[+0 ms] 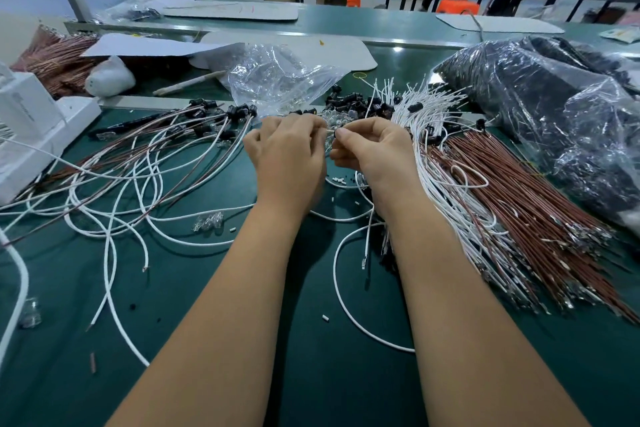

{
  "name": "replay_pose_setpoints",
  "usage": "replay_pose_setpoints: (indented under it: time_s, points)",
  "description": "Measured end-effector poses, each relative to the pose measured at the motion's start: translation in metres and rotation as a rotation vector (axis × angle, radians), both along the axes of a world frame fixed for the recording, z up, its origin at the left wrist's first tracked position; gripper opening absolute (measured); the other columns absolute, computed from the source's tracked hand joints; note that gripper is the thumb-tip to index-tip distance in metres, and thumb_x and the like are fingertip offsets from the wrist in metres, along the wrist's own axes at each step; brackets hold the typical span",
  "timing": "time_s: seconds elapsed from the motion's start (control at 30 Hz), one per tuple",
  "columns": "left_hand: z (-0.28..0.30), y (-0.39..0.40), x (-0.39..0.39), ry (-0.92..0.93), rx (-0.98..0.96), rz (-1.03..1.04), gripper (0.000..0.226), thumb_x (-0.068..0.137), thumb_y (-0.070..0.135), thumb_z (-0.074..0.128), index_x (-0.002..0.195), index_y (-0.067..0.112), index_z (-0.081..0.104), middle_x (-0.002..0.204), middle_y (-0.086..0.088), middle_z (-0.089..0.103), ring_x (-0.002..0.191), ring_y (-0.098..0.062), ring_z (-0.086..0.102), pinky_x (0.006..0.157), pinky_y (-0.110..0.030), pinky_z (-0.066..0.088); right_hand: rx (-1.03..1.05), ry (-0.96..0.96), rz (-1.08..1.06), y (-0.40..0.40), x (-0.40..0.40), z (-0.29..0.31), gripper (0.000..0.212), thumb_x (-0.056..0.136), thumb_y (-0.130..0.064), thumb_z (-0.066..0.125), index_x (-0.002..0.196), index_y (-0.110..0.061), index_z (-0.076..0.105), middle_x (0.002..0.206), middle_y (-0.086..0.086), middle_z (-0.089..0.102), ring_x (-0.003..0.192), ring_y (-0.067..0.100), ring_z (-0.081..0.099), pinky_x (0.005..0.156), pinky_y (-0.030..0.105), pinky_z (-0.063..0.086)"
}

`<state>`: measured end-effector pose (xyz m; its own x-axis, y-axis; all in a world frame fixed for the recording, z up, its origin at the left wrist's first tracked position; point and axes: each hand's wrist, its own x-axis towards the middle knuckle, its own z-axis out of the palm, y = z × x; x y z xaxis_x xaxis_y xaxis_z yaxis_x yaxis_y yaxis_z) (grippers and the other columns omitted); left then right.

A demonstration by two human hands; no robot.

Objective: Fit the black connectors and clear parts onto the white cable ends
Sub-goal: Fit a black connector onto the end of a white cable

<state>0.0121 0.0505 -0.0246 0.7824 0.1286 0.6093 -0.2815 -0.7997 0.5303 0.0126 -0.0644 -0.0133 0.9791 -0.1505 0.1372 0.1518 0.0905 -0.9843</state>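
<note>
Over the green mat, left hand (287,152) and right hand (374,149) pinch a white cable end (330,131) between fingertips, mid-fitting; black connectors (360,104) heaped just beyond. Next needs a straight, steady push.

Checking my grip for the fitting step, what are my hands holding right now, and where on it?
Both hands pinch one white cable end between them: left hand and right hand at its tip.

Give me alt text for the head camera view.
Two bare hands, left hand and right hand, meet over a green table, pinching a small part between them. Finished cables with black connectors lie left; loose white cables and brown wires lie right.
</note>
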Motion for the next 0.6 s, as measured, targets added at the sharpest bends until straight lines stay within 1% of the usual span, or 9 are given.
replay_pose_setpoints:
  time_s: [0.07,0.13,0.23,0.27,0.33,0.4,0.5,0.53,0.6]
  points:
    - [0.002,-0.005,-0.001,-0.025,-0.031,-0.11,0.018,0.093,0.016,0.052,0.098,0.016,0.07,0.099,-0.001,0.069,0.098,-0.023,0.056,0.088,-0.036,0.035,-0.033,-0.004,0.001,0.0,0.0,0.001,0.011,0.088,-0.002,0.066,0.079,-0.008,0.061,0.066,0.007,0.068,0.056,0.015,0.067,0.057,0.028,0.056]
    - [0.004,-0.007,-0.001,-0.002,-0.164,-0.225,0.016,0.092,0.008,0.053,0.095,0.006,0.069,0.093,-0.006,0.067,0.089,-0.023,0.057,0.079,-0.033,0.042,-0.144,-0.02,-0.028,0.0,0.0,0.001,0.012,0.089,-0.006,0.066,0.078,-0.009,0.061,0.068,0.008,0.069,0.058,0.017,0.068,0.059,0.032,0.057]
    - [0.003,-0.007,0.002,0.005,-0.181,-0.229,0.015,0.092,0.006,0.053,0.092,0.003,0.067,0.088,-0.007,0.064,0.083,-0.019,0.054,0.07,-0.023,0.036,-0.531,-0.062,-0.102,-0.003,-0.001,0.006,0.011,0.09,-0.02,0.065,0.081,-0.013,0.064,0.071,0.003,0.068,0.066,0.018,0.067,0.066,0.036,0.057]
    - [0.002,-0.007,0.002,0.013,-0.168,-0.232,0.015,0.093,0.008,0.052,0.092,0.004,0.067,0.089,-0.007,0.065,0.083,-0.02,0.054,0.07,-0.025,0.036,-0.661,-0.076,-0.126,-0.005,-0.002,0.011,0.012,0.089,-0.025,0.065,0.083,-0.016,0.066,0.072,-0.002,0.067,0.069,0.016,0.065,0.066,0.032,0.054]
    - [0.0,-0.007,0.003,0.041,-0.128,-0.242,0.016,0.094,0.013,0.053,0.092,0.006,0.066,0.091,-0.007,0.065,0.085,-0.021,0.054,0.071,-0.029,0.037,-0.802,-0.105,-0.18,-0.014,-0.003,0.024,0.013,0.09,-0.032,0.061,0.086,-0.021,0.065,0.075,-0.011,0.062,0.072,0.008,0.06,0.065,0.027,0.048]
    - [-0.004,-0.008,0.002,0.07,-0.067,-0.245,0.015,0.095,0.016,0.053,0.092,0.008,0.065,0.09,-0.005,0.064,0.083,-0.019,0.051,0.067,-0.026,0.033,-0.876,-0.101,-0.278,-0.032,-0.003,0.037,0.012,0.094,-0.029,0.054,0.093,-0.021,0.063,0.081,-0.008,0.062,0.074,0.009,0.059,0.066,0.03,0.048]
    - [-0.007,-0.008,0.002,0.086,0.036,-0.26,0.015,0.094,0.014,0.053,0.092,0.008,0.066,0.089,-0.005,0.065,0.083,-0.021,0.054,0.066,-0.027,0.034,-1.002,0.015,-0.476,-0.073,-0.008,0.042,0.027,0.094,-0.008,0.044,0.109,-0.016,0.065,0.102,0.004,0.067,0.079,0.017,0.055,0.065,0.03,0.042]
    - [-0.008,-0.009,0.002,0.092,0.064,-0.261,0.015,0.093,0.014,0.053,0.093,0.008,0.067,0.089,-0.005,0.066,0.083,-0.02,0.054,0.065,-0.027,0.034,-1.05,0.09,-0.529,-0.087,-0.012,0.039,0.034,0.09,-0.002,0.044,0.114,-0.016,0.064,0.11,0.006,0.065,0.087,0.02,0.055,0.069,0.031,0.042]
    - [-0.01,-0.009,0.002,0.108,0.106,-0.265,0.017,0.093,0.014,0.052,0.094,0.008,0.068,0.089,-0.004,0.065,0.082,-0.017,0.051,0.063,-0.026,0.034,-1.162,0.286,-0.582,-0.112,-0.021,0.031,0.044,0.086,0.0,0.044,0.124,-0.015,0.059,0.125,0.013,0.058,0.109,0.031,0.052,0.086,0.041,0.047]
